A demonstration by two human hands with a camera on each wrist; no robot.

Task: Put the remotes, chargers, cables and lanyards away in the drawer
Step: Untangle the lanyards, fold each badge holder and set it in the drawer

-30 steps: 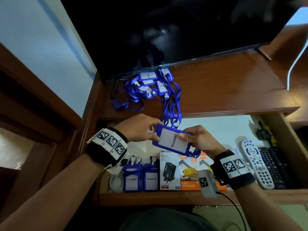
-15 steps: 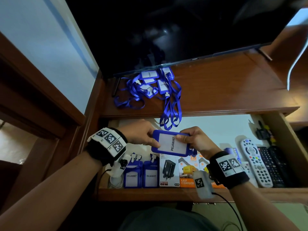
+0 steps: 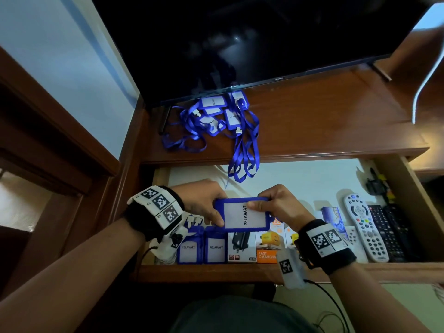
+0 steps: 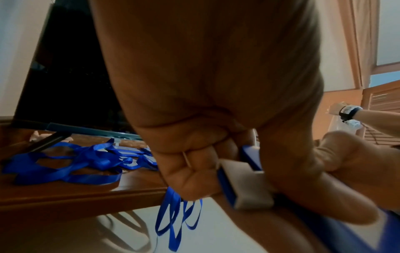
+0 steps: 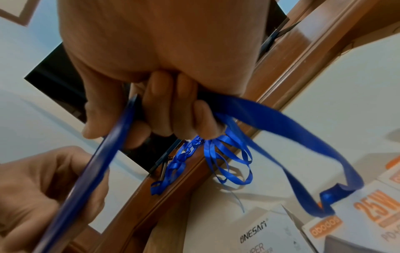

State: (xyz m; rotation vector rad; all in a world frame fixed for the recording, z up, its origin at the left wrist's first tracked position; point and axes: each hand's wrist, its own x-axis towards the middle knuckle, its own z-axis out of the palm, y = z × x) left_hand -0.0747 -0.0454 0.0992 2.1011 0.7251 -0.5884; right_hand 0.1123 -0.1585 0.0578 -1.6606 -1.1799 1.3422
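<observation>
Both hands hold one blue badge holder (image 3: 241, 216) with a white "PELAWAT" card above the open drawer (image 3: 240, 270). My left hand (image 3: 204, 203) pinches its left edge and white clip (image 4: 249, 186). My right hand (image 3: 278, 205) pinches the right edge, and its curled fingers (image 5: 171, 109) also grip the folded blue strap (image 5: 288, 137). A pile of blue lanyards (image 3: 216, 116) lies on the cabinet top under the TV, with loops (image 3: 243, 162) hanging over the edge. Two badge holders (image 3: 203, 248), charger boxes (image 3: 254, 248) and remotes (image 3: 367, 231) lie in the drawer.
A dark TV screen (image 3: 240, 44) stands on the wooden cabinet top (image 3: 324, 121). A white coiled cable (image 3: 159, 257) sits at the drawer's front left, partly hidden by my left wrist. Small black and yellow items (image 3: 377, 186) lie in the drawer's back right corner. Another person's arm (image 4: 368, 114) shows far right.
Both hands have lowered the badge holder toward the drawer's front and turned it from tilted to nearly level. Its strap is gathered into my right hand.
</observation>
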